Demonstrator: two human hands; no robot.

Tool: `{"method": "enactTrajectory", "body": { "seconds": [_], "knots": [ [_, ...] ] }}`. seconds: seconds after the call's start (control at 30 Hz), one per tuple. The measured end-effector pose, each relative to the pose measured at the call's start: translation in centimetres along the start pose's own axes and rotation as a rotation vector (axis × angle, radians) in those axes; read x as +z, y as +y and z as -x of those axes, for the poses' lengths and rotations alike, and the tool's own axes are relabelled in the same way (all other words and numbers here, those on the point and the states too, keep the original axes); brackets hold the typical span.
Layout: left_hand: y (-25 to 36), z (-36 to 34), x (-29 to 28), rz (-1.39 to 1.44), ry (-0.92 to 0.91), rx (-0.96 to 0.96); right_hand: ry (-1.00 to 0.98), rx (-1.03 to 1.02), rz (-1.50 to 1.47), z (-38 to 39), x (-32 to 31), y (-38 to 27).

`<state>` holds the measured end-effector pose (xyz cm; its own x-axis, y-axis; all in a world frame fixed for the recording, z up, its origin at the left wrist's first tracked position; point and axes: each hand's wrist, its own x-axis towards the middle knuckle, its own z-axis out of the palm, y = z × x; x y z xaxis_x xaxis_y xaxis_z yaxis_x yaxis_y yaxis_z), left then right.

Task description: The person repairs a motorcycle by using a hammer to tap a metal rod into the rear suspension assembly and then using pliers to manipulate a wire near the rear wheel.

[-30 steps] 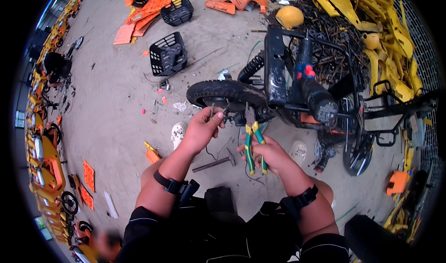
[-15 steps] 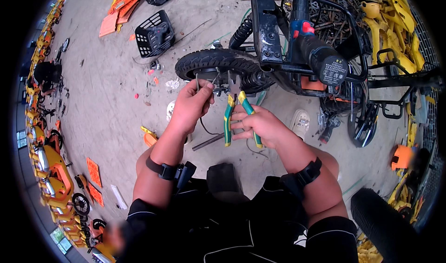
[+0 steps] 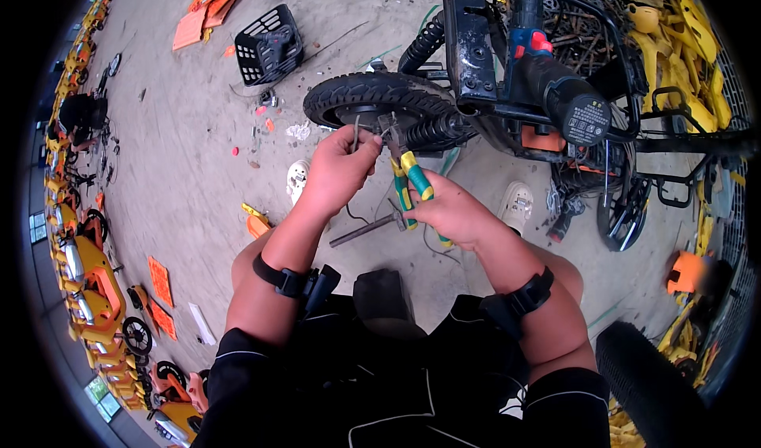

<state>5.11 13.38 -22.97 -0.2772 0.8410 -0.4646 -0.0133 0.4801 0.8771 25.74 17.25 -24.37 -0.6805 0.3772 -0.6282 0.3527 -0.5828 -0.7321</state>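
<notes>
1. Centrally, the left hand (image 3: 343, 163) was raised beside the wheel (image 3: 372, 91), its thumb and forefinger pinching a thin grey cable (image 3: 356, 131); the other fingers curled in toward the palm.
2. The right hand (image 3: 448, 206) held the pliers (image 3: 418, 177) by their green-and-yellow handles, its fingers wrapped around them. The tool pointed upward, its head just beside the left fingertips; whether its jaws met the cable could not be told.
3. A dark length of wire hung below the left hand toward a hammer (image 3: 361, 232), which lay on the concrete floor (image 3: 198, 171) between two pale shoes (image 3: 517, 202).
4. To the right of the wheel stood a black vehicle frame (image 3: 474, 68) with a coil spring (image 3: 422, 44); a power drill (image 3: 555, 91) — dark, with red switches — rested on it.
5. Farther off lay a black basket (image 3: 252, 56) and, at upper right, yellow body panels (image 3: 678, 72).
</notes>
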Motion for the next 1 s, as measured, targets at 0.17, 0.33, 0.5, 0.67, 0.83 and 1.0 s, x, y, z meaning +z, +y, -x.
{"method": "enactTrajectory", "body": {
  "seconds": [0.17,0.33,0.5,0.67,0.83,1.0],
  "knots": [
    [-0.9,-0.3,0.1,-0.098,-0.043,0.089,0.090,-0.035,0.175,0.4,0.6,-0.6],
    [-0.6,-0.7,-0.4,-0.180,-0.074,0.113,0.153,-0.137,0.383,0.2,0.2,-0.4],
    [0.4,-0.8,-1.4,-0.257,-0.115,0.131,0.184,-0.165,0.443,-0.3,0.1,-0.1],
    [1.4,-0.6,-1.6,-0.251,-0.127,0.075,0.135,-0.052,0.284,-0.4,0.1,-1.1],
    [1.2,-0.8,-2.2,-0.187,-0.088,0.087,0.089,-0.103,0.093,-0.4,-0.2,-1.3],
    [0.9,-0.7,-2.6,-0.243,-0.112,0.072,0.087,-0.113,0.106,-0.9,-0.6,0.6]
  ]
}}
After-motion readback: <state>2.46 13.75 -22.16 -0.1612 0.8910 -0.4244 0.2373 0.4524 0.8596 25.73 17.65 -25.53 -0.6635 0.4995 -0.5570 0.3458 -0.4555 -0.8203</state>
